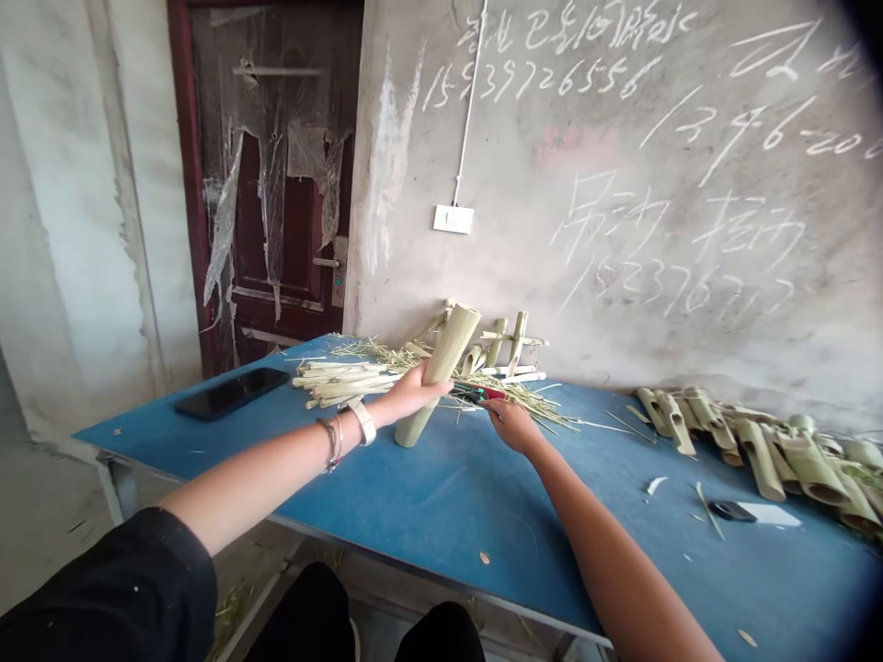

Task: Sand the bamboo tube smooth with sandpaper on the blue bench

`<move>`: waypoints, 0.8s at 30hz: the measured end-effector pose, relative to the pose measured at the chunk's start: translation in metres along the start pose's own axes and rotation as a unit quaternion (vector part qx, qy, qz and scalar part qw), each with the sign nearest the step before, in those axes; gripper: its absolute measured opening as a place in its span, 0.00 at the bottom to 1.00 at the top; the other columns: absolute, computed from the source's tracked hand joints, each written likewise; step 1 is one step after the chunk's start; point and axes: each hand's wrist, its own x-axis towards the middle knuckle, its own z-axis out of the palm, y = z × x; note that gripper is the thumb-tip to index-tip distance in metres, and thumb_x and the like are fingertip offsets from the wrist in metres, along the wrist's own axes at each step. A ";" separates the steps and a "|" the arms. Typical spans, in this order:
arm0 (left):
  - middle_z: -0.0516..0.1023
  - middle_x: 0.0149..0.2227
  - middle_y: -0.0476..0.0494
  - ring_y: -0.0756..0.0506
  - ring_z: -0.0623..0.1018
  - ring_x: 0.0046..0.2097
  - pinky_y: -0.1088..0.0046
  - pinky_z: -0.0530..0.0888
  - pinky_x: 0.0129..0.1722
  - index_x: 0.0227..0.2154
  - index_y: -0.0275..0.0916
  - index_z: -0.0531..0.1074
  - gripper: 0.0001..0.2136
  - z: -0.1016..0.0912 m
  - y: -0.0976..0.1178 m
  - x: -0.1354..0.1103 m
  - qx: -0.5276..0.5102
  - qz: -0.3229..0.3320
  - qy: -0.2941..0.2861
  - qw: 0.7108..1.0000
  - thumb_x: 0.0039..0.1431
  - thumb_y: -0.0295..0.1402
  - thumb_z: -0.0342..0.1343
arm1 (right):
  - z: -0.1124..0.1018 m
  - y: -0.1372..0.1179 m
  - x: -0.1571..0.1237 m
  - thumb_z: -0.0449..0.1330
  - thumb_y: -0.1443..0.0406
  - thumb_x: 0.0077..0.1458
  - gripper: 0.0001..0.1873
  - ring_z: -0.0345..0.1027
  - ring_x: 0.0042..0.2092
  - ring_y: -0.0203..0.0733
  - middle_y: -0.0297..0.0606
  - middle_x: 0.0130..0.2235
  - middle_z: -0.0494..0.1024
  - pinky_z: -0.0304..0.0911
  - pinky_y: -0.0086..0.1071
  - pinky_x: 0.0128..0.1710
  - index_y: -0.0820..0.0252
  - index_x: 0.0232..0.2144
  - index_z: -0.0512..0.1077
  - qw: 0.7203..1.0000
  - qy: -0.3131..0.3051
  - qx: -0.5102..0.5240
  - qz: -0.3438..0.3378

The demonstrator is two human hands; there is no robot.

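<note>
My left hand [412,391] is wrapped round a thick pale-green bamboo tube [452,345]. The tube leans, its top to the right and its lower end at or just above the blue table [414,515]; I cannot tell if it touches. Just right of the tube, my right hand [514,423] is closed on a tool with a red and green handle [491,393]. The tool's working end is hard to make out against the tube and the straw behind it. Behind my hands lie a bundle of pale bamboo strips [345,379] and thin loose shavings [544,405].
A black phone [231,393] lies at the table's left. Cut bamboo pieces [759,450] are heaped at the right, with a black-handled blade [751,512] in front of them. Small bamboo frames [514,342] stand by the wall. A door [276,184] is at the back left.
</note>
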 end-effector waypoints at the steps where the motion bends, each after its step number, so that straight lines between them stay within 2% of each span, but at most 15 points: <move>1: 0.74 0.36 0.44 0.45 0.74 0.38 0.68 0.72 0.38 0.41 0.37 0.66 0.16 0.002 -0.009 -0.005 0.008 -0.017 -0.002 1.000 0.52 0.39 0.57 | 0.001 0.000 0.000 0.47 0.71 0.60 0.18 0.68 0.49 0.42 0.38 0.48 0.75 0.61 0.39 0.50 0.56 0.47 0.71 1.000 -0.004 -0.002 0.001; 4: 0.75 0.36 0.46 0.45 0.74 0.39 0.69 0.72 0.39 0.39 0.38 0.66 0.14 0.004 -0.029 -0.016 0.028 -0.069 -0.014 0.997 0.50 0.37 0.57 | 0.003 0.001 -0.001 0.48 0.71 0.59 0.18 0.68 0.49 0.43 0.39 0.48 0.75 0.61 0.39 0.50 0.57 0.47 0.71 1.000 -0.015 -0.002 0.004; 7: 0.75 0.35 0.47 0.44 0.75 0.39 0.69 0.72 0.38 0.37 0.38 0.67 0.13 0.002 -0.036 -0.026 0.052 -0.116 -0.043 0.991 0.48 0.36 0.58 | 0.004 0.000 -0.001 0.49 0.71 0.60 0.16 0.68 0.49 0.43 0.41 0.48 0.74 0.61 0.42 0.50 0.60 0.47 0.70 1.000 -0.017 0.007 0.010; 9: 0.75 0.33 0.47 0.44 0.76 0.37 0.70 0.72 0.36 0.38 0.38 0.66 0.14 -0.003 -0.034 -0.034 0.070 -0.137 -0.070 0.986 0.46 0.34 0.59 | 0.003 0.000 -0.001 0.49 0.71 0.60 0.16 0.67 0.50 0.42 0.40 0.49 0.74 0.60 0.41 0.51 0.60 0.47 0.71 1.000 -0.007 0.013 0.015; 12: 0.75 0.34 0.46 0.46 0.76 0.34 0.72 0.73 0.32 0.47 0.38 0.62 0.21 -0.014 -0.022 -0.049 0.093 -0.153 -0.108 0.978 0.48 0.34 0.56 | -0.004 -0.001 -0.001 0.47 0.71 0.59 0.18 0.66 0.51 0.43 0.38 0.50 0.73 0.59 0.37 0.51 0.58 0.48 0.70 0.999 0.030 0.015 0.029; 16: 0.74 0.41 0.41 0.45 0.77 0.33 0.72 0.73 0.28 0.54 0.38 0.56 0.27 -0.031 -0.006 -0.075 0.145 -0.175 -0.155 0.961 0.51 0.37 0.53 | -0.013 -0.003 0.000 0.43 0.71 0.59 0.22 0.63 0.53 0.51 0.47 0.54 0.68 0.58 0.44 0.51 0.64 0.53 0.66 0.986 0.124 0.007 0.107; 18: 0.72 0.45 0.39 0.42 0.76 0.39 0.70 0.73 0.33 0.55 0.40 0.57 0.28 -0.036 0.001 -0.086 0.176 -0.175 -0.171 0.953 0.49 0.35 0.53 | -0.014 -0.006 0.001 0.40 0.71 0.60 0.23 0.60 0.55 0.54 0.51 0.55 0.66 0.57 0.46 0.52 0.67 0.55 0.63 0.977 0.164 0.010 0.138; 20: 0.66 0.53 0.39 0.40 0.71 0.50 0.68 0.71 0.43 0.55 0.42 0.58 0.29 -0.039 0.007 -0.093 0.213 -0.153 -0.180 0.948 0.48 0.32 0.53 | -0.011 -0.011 0.003 0.40 0.70 0.60 0.23 0.59 0.55 0.53 0.51 0.55 0.65 0.57 0.46 0.53 0.66 0.55 0.63 0.975 0.176 0.018 0.136; 22: 0.58 0.59 0.40 0.39 0.64 0.57 0.66 0.67 0.50 0.57 0.44 0.56 0.30 -0.041 0.015 -0.095 0.271 -0.121 -0.195 0.935 0.48 0.31 0.53 | -0.007 -0.020 0.004 0.41 0.70 0.60 0.22 0.60 0.55 0.52 0.50 0.54 0.66 0.56 0.46 0.54 0.64 0.54 0.64 0.980 0.167 0.028 0.107; 24: 0.55 0.60 0.39 0.39 0.61 0.59 0.64 0.65 0.54 0.58 0.43 0.53 0.31 -0.045 0.021 -0.095 0.332 -0.089 -0.210 0.915 0.49 0.32 0.52 | -0.004 -0.032 0.004 0.42 0.70 0.60 0.22 0.60 0.55 0.51 0.49 0.54 0.67 0.56 0.46 0.54 0.64 0.53 0.65 0.987 0.144 0.039 0.056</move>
